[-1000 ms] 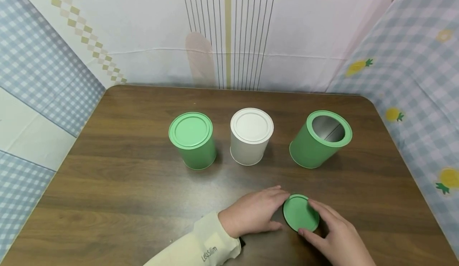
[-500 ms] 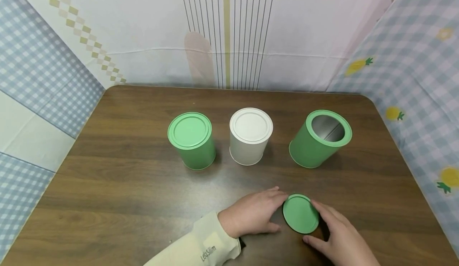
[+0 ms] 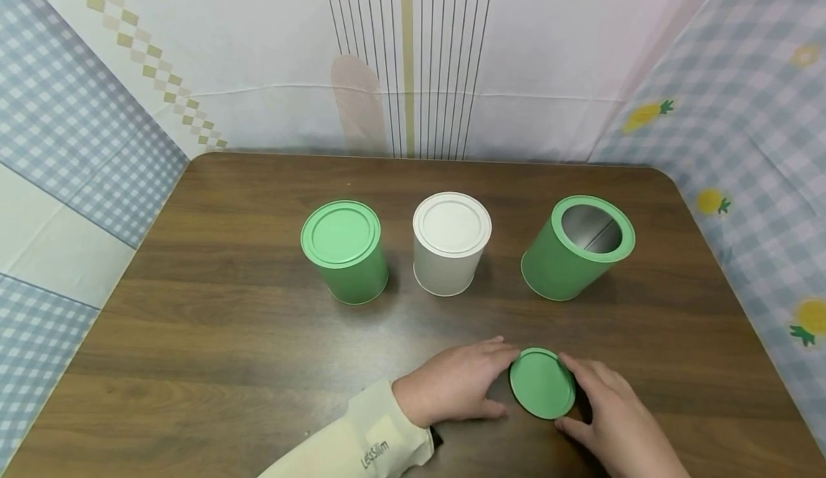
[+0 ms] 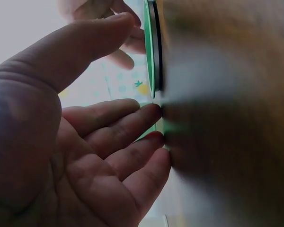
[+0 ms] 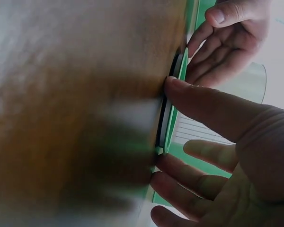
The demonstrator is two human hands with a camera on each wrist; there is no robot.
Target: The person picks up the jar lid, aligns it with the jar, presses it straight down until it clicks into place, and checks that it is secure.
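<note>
A round green lid (image 3: 542, 383) lies flat on the wooden table (image 3: 226, 363) between both hands. In the wrist views, a dark band runs along its underside. My left hand (image 3: 458, 385) rests on the table to its left, fingertips right at the rim and thumb spread apart. On the other side my right hand (image 3: 613, 413) has its fingers and thumb spread along the lid's right edge; in the right wrist view the thumb (image 5: 203, 101) overlaps the rim. Behind the lid stands a green can (image 3: 551, 270) without a lid, its bare metal inside showing.
A lidded green can (image 3: 358, 277) and a lidded white can (image 3: 445, 274) stand left of the topless one, in a loose row. Patterned cloth (image 3: 271, 41) hangs behind the table, and blue checked cloth (image 3: 761, 148) hangs at the right.
My right thumb has shifted right, from over the lid's lower edge to just outside it, and the right hand moved slightly right. The left hand and the cans stay nearly still.
</note>
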